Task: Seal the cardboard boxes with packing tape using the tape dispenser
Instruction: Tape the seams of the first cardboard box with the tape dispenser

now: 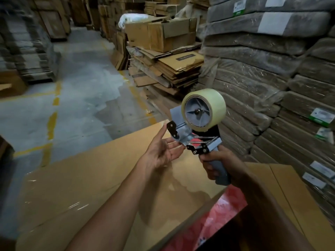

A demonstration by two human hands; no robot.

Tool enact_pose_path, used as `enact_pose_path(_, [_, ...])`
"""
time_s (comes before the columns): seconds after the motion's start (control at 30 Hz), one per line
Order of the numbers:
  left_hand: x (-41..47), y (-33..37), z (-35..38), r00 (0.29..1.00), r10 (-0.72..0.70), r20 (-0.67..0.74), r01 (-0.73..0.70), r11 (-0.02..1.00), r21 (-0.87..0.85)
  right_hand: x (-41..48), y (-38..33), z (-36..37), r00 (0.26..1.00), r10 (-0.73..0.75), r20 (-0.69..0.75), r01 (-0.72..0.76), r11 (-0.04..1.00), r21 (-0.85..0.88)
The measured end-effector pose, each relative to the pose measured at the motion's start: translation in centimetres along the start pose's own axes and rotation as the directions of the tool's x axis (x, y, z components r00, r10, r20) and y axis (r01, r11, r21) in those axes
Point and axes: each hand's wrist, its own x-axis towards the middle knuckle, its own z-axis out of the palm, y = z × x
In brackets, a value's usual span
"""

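Dispenser (pixel 181 113) held mid-frame above box (pixel 90 178).
Judged light, rigid; handle (pixel 220 175) clasped by right grip (pixel 210 164), left grip (pixel 161 151) spread open.

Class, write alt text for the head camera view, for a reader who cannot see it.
A person's right hand grips the handle of a grey tape dispenser carrying a roll of clear tape, while the open left hand touches its front end. Both are above a large cardboard box, in a warehouse aisle lined with stacks of flattened cardboard.
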Motion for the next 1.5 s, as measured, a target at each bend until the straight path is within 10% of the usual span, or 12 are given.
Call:
enact_pose_path(0.63, [0.2,-0.4,-3.6,0.997,-0.080,-0.023,0.078,0.994,-0.072,-0.8,2.2,1.5,0.998,-0.057,0.012,0.057,0.995,-0.076])
enact_pose_path(1.13, [6.7,11.9,-5.7,0.887,0.317,-0.335,-0.039,0.775,0.631,0.0,4.0,-5.7,0.967,-0.066,-0.247,0.102,0.986,0.134])
enact_pose_path(1.37, [9.8,4.3,1.5,0.962,-0.270,0.042,0.212,0.835,0.507,3.3,0.7,-6.4,0.981,-0.106,-0.161,0.131,0.980,0.153])
enact_pose_path(1.5, [11.1,3.1,2.3,0.953,-0.297,0.067,0.274,0.932,0.238,5.6,-0.6,-6.2,0.983,-0.148,-0.106,0.156,0.985,0.076])
